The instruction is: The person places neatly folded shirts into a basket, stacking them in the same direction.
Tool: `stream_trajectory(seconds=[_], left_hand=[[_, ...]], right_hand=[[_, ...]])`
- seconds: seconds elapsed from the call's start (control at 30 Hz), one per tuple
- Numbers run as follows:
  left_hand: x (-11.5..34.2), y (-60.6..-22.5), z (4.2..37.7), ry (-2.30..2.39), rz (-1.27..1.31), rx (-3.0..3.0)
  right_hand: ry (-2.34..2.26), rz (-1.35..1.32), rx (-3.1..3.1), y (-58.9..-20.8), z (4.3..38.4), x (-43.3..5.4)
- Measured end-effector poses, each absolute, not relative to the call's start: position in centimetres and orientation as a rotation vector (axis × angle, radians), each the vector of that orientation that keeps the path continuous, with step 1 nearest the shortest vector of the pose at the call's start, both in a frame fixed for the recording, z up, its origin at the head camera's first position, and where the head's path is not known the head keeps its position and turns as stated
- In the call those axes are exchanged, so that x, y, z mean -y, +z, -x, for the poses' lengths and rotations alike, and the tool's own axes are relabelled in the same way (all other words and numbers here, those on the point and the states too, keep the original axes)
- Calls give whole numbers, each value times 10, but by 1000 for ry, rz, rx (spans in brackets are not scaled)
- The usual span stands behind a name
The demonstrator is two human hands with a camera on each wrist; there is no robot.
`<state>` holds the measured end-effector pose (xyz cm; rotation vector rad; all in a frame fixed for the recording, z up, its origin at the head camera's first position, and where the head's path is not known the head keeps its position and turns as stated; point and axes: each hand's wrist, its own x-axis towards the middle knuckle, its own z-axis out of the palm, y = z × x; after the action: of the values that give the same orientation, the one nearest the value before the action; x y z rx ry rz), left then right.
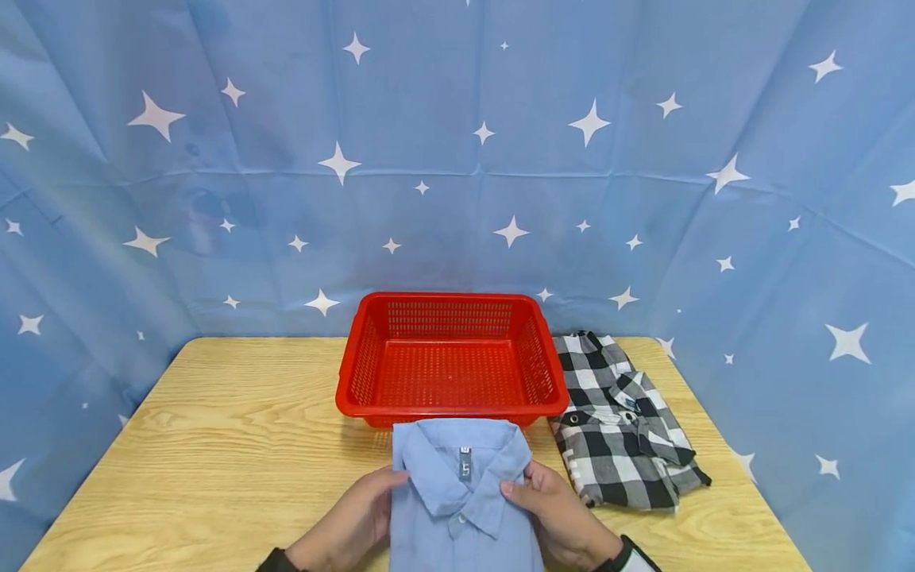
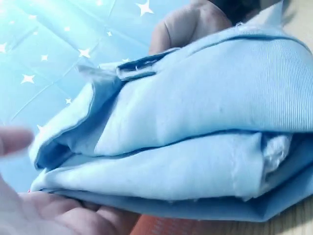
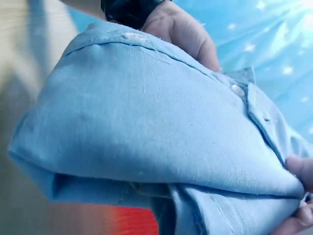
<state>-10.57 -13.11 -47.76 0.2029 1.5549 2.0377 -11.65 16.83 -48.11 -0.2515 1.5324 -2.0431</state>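
Observation:
A folded light blue button-up shirt [image 1: 429, 540], collar pointing away from me, is held between both hands just in front of the red basket. My left hand [image 1: 357, 516] grips its left edge, with the fingers [image 2: 73, 218] underneath and the thumb above. On the other edge, my right hand [image 1: 565, 512] pinches the shirt by the collar, its thumb on top. From the wrist cameras the folded layers of the shirt [image 2: 205, 93] show in a thick stack, sagging somewhat loose at the hem side. A dark label [image 1: 465, 463] sits inside the collar.
The red plastic basket [image 1: 450, 415] stands at the back middle of the wooden table [image 1: 214, 445], with nothing in it. To its right lies a folded black-and-white checked shirt [image 1: 608, 469]. Behind the table hangs a blue star-print curtain [image 1: 443, 119].

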Motion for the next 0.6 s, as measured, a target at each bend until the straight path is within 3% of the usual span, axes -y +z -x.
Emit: stream_trajectory(seconds=[0.2, 0.37, 0.47, 0.6], left_hand=[[118, -473, 101, 1945, -15, -1968], [117, -432, 99, 1886, 7, -2184], [120, -390, 116, 1873, -33, -2223], [125, -339, 165, 1902, -96, -2168]], right_hand=[[-2064, 189, -1632, -477, 113, -162], [-2052, 289, -1775, -445, 113, -161], [-2042, 336, -1840, -405, 127, -162], [-2034, 299, -1886, -350, 170, -159]])
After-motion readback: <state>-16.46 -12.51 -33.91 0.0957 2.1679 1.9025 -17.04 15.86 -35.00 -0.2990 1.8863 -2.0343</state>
